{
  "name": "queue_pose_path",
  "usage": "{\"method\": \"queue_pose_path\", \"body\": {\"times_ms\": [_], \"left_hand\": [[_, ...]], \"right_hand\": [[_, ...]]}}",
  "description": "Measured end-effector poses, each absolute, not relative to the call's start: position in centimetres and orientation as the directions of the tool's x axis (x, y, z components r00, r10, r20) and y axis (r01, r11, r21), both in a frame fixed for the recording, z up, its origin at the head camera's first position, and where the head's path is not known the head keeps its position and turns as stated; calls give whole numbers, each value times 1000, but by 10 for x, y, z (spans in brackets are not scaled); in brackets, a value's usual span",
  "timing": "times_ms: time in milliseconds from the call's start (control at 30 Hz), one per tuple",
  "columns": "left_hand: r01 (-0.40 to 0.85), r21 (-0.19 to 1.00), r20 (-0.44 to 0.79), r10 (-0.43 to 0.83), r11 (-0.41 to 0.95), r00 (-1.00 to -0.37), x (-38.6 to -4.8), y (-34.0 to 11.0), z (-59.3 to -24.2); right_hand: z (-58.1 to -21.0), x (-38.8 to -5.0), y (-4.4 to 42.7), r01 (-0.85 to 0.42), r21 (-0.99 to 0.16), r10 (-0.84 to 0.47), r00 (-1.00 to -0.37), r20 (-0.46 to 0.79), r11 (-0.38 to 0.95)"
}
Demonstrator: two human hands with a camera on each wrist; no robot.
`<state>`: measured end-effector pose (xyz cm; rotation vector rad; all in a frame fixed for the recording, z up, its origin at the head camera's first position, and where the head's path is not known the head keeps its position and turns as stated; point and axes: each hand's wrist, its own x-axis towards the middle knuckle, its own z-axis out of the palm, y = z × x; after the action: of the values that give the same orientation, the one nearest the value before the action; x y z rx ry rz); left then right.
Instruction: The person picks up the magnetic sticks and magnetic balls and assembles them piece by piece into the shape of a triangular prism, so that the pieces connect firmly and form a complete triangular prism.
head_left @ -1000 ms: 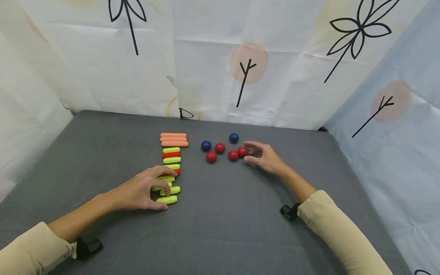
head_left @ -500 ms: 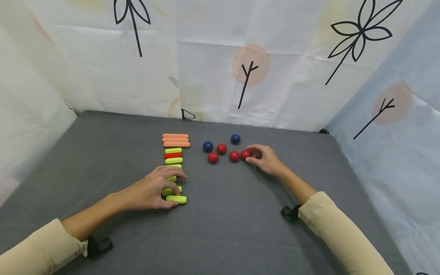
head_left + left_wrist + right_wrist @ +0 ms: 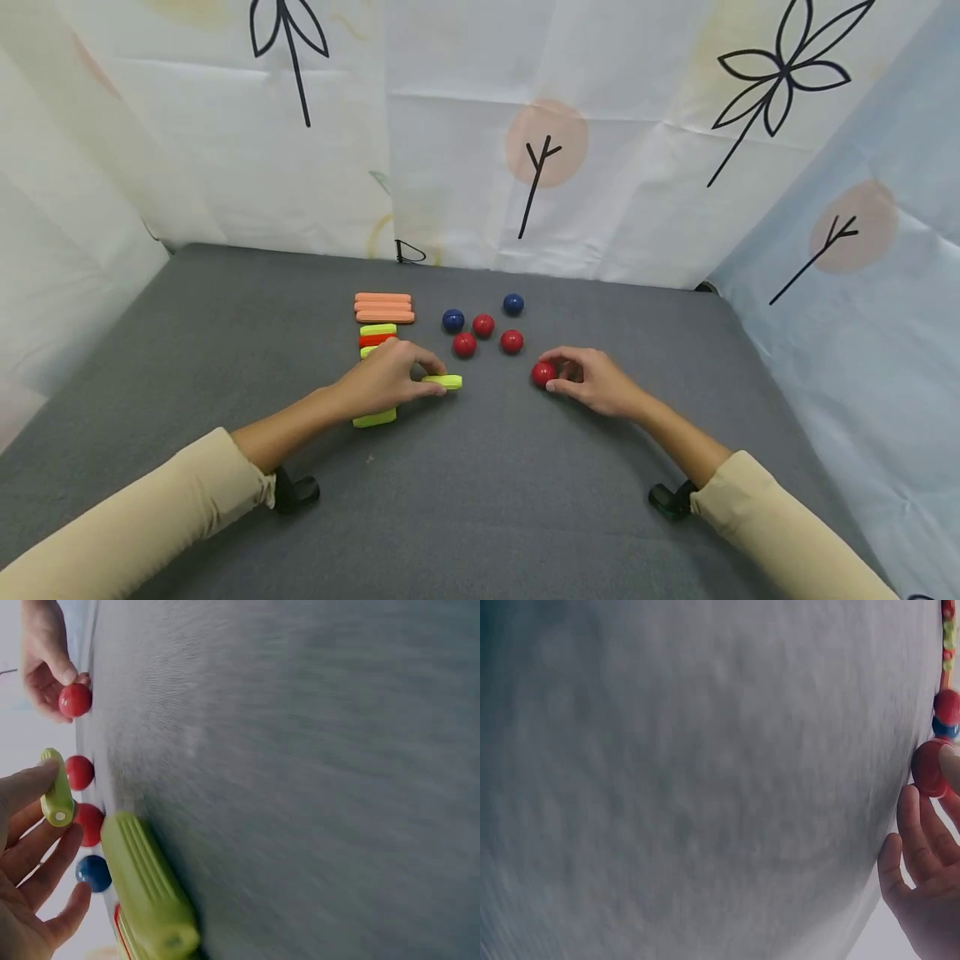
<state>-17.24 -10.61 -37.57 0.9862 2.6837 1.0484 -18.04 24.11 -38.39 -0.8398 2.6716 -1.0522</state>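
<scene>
Between thumb and fingers, my left hand (image 3: 386, 375) pinches a yellow-green ridged stick (image 3: 447, 382) above the grey table. The left wrist view shows this stick (image 3: 57, 791) raised, with a pale dot on its end. Behind that hand lies a column of yellow-green sticks (image 3: 375, 418) with a red stick (image 3: 377, 340) among them, partly hidden by the hand. My right hand (image 3: 600, 385) grips a red ball (image 3: 542, 374) with thumb and fingers, right of the other balls. The right wrist view has this ball (image 3: 928, 769) at its right edge.
Three orange sticks (image 3: 384, 307) lie stacked side by side at the column's far end. Three red balls (image 3: 512, 341) and two blue balls (image 3: 453, 321) sit mid-table, towards the back. A printed white cloth (image 3: 637, 167) hangs behind the grey table (image 3: 480, 517).
My left hand has taken the nearest yellow-green stick and carried it right and away from me. My right hand has taken hold of the rightmost red ball and brought it nearer, away from its neighbour.
</scene>
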Motion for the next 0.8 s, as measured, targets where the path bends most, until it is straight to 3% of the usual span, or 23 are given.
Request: {"method": "queue_pose_path", "body": {"times_ms": [367,800], "left_hand": [[536,652,100,639,537,-762,-188,-66,-385],[531,678,83,664,508,-743,-193,-60,-385]], "right_hand": [[-385,-168,213,-488,-672,-626,-778,47,556],[-384,-171,202,-479,-683,-632,-774,33,552]]}}
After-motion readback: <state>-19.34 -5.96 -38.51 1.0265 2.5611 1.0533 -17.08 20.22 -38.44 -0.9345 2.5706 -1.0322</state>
